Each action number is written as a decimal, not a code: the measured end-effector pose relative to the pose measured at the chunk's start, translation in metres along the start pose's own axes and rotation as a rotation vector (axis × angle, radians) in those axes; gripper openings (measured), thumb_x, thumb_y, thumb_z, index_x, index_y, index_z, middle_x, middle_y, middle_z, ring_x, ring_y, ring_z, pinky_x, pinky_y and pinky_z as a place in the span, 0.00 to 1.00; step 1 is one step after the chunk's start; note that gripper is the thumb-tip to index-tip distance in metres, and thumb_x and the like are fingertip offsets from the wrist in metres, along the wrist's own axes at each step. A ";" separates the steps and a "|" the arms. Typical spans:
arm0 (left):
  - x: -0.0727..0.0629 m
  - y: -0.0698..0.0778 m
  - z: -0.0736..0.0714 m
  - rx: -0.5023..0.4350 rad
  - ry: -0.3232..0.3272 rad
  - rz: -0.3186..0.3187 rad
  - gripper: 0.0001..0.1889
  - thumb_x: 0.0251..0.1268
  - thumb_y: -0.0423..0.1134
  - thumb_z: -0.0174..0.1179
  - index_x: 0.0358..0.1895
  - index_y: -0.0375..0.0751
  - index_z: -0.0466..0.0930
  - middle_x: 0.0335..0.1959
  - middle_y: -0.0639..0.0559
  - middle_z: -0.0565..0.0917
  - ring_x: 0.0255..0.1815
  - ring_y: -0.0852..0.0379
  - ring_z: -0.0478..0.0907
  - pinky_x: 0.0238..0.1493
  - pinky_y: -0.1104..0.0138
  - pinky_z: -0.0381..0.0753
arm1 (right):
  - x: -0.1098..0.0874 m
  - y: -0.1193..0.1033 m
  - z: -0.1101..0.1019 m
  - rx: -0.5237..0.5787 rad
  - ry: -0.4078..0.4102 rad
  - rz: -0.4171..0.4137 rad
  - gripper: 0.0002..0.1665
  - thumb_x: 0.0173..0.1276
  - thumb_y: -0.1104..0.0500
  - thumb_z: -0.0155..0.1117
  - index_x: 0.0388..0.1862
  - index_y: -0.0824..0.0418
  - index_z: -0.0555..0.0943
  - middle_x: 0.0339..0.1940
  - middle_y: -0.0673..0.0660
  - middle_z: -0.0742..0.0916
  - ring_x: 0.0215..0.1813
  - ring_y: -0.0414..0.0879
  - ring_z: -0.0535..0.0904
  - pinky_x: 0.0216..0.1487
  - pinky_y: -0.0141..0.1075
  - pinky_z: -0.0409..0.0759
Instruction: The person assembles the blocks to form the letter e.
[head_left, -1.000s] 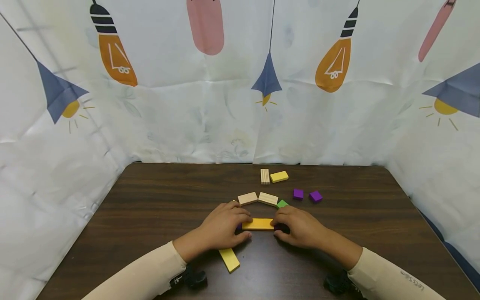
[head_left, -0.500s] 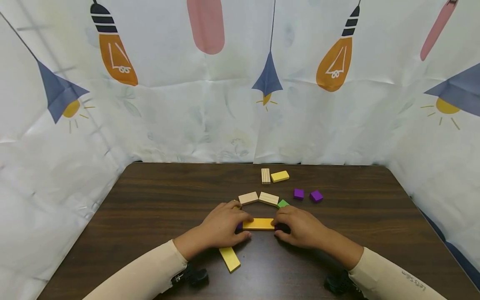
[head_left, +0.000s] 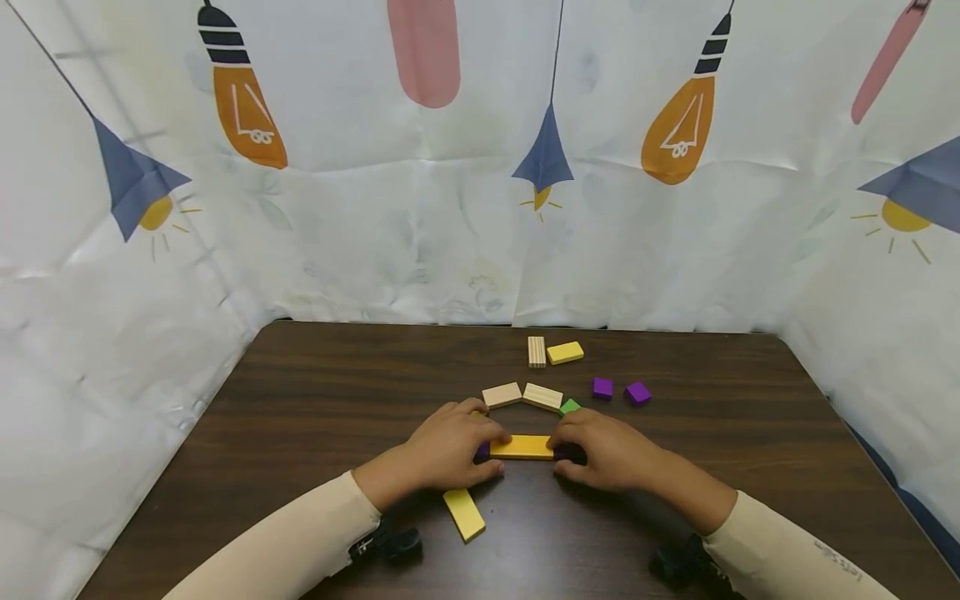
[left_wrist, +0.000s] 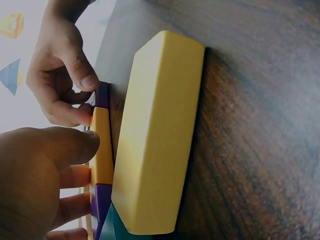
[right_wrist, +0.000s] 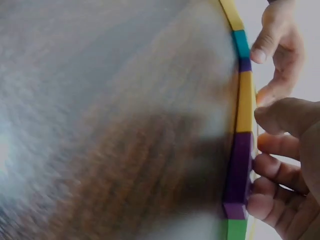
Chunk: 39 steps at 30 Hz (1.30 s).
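Note:
In the head view, a long yellow block (head_left: pixel 522 447) lies crosswise between my hands, with purple blocks at its ends, mostly under the fingers. My left hand (head_left: pixel 453 450) rests at its left end, fingertips along the far edge. My right hand (head_left: pixel 611 450) touches the right purple block (right_wrist: pixel 241 170) with loosely bent fingertips; its thumb hovers near the yellow block. The near faces of the row show bare in both wrist views. A teal block (right_wrist: pixel 241 44) joins the row on the left, and a second yellow block (head_left: pixel 465 514) slants toward me.
Two pale wooden blocks (head_left: pixel 542 397) form a shallow peak behind the row, beside a green block (head_left: pixel 570 407). Farther back lie two purple cubes (head_left: pixel 602 388), a striped wooden block (head_left: pixel 536 352) and a small yellow block (head_left: pixel 565 352). A patterned cloth hangs behind the table (head_left: pixel 360 375).
The head view has shifted slightly, moving the whole scene a little to the right. Both hands and the blocks keep nearly the same places relative to each other.

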<state>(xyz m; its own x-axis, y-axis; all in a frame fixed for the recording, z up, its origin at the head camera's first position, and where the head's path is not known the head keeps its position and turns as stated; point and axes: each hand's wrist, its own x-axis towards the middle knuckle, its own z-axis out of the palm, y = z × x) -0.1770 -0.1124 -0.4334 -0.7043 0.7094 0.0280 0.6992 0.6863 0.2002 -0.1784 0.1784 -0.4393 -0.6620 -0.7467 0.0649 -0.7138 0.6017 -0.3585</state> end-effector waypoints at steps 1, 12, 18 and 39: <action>0.000 0.000 0.000 -0.001 -0.004 0.001 0.20 0.68 0.57 0.65 0.58 0.56 0.85 0.54 0.63 0.86 0.68 0.47 0.71 0.64 0.48 0.72 | 0.000 0.001 -0.001 0.012 -0.006 0.009 0.14 0.70 0.51 0.72 0.52 0.52 0.86 0.48 0.44 0.83 0.52 0.40 0.79 0.53 0.42 0.81; 0.000 -0.001 -0.003 -0.003 -0.039 -0.010 0.21 0.68 0.57 0.64 0.60 0.57 0.84 0.55 0.63 0.85 0.69 0.49 0.70 0.64 0.48 0.72 | 0.004 0.013 -0.020 0.079 0.084 0.035 0.10 0.71 0.55 0.71 0.49 0.55 0.88 0.44 0.45 0.86 0.45 0.40 0.81 0.48 0.42 0.82; 0.000 -0.002 -0.003 -0.018 -0.043 -0.020 0.21 0.68 0.56 0.65 0.60 0.57 0.85 0.55 0.63 0.85 0.69 0.49 0.70 0.64 0.48 0.72 | 0.013 0.037 -0.036 0.027 0.175 0.110 0.14 0.70 0.56 0.72 0.52 0.59 0.87 0.47 0.50 0.87 0.49 0.47 0.82 0.50 0.49 0.82; 0.003 -0.001 -0.003 -0.025 -0.044 -0.001 0.19 0.68 0.57 0.65 0.58 0.58 0.85 0.53 0.65 0.86 0.68 0.50 0.70 0.62 0.51 0.74 | 0.052 0.091 -0.052 -0.060 0.100 0.276 0.26 0.70 0.54 0.72 0.63 0.61 0.82 0.63 0.61 0.82 0.68 0.62 0.73 0.67 0.58 0.71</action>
<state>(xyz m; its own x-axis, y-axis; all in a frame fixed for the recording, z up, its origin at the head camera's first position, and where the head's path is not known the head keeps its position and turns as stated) -0.1804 -0.1113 -0.4310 -0.6987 0.7153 -0.0156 0.6947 0.6834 0.2245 -0.2894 0.2094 -0.4199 -0.8500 -0.5227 0.0651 -0.5140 0.7961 -0.3194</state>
